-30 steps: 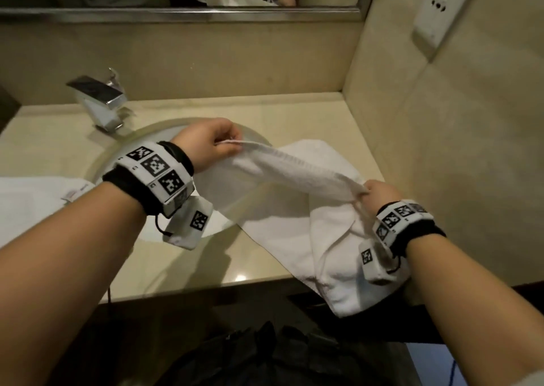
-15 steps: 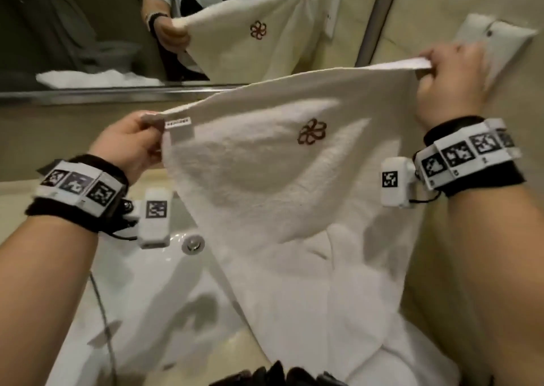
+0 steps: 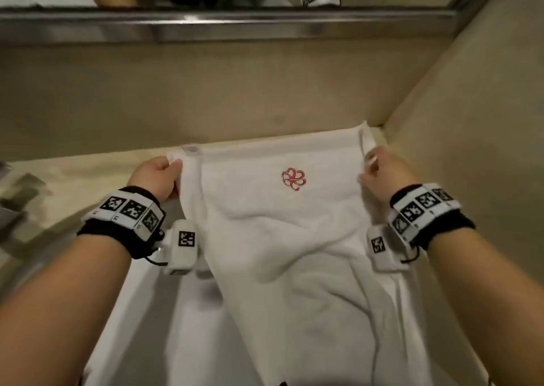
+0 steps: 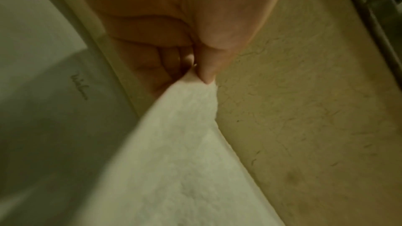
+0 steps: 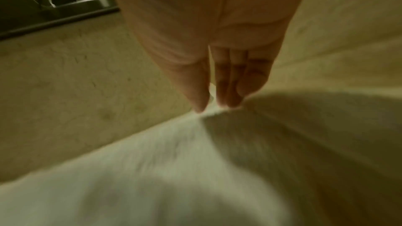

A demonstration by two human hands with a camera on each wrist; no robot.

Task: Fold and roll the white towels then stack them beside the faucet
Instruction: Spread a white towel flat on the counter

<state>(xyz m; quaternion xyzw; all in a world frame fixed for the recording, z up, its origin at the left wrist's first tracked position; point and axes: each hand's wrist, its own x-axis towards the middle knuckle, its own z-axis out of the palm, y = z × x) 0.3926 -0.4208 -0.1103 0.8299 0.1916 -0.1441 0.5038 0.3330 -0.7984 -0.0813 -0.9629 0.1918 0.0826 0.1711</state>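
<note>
A white towel [image 3: 282, 232] with a red flower emblem [image 3: 293, 179] lies spread over the counter's right end, its near part draped toward me and partly over the sink. My left hand [image 3: 164, 176] pinches the towel's far left corner by its label; in the left wrist view the thumb and fingers [image 4: 195, 68] close on the cloth [image 4: 185, 143]. My right hand [image 3: 379, 170] pinches the far right edge near the wall corner; the right wrist view shows its fingertips [image 5: 213, 102] on the towel [image 5: 152, 169]. The faucet [image 3: 20, 191] is a blurred shape at the far left.
The white sink basin [image 3: 164, 326] lies below my left wrist. The beige counter [image 3: 88, 179] runs left to the faucet. A beige wall [image 3: 471, 120] closes the right side, and a mirror with a metal ledge [image 3: 223, 23] runs along the back.
The towel was lifted off the counter, held up spread in the air, and now has come down flat on the counter's right end. Both hands kept their hold on its top corners.
</note>
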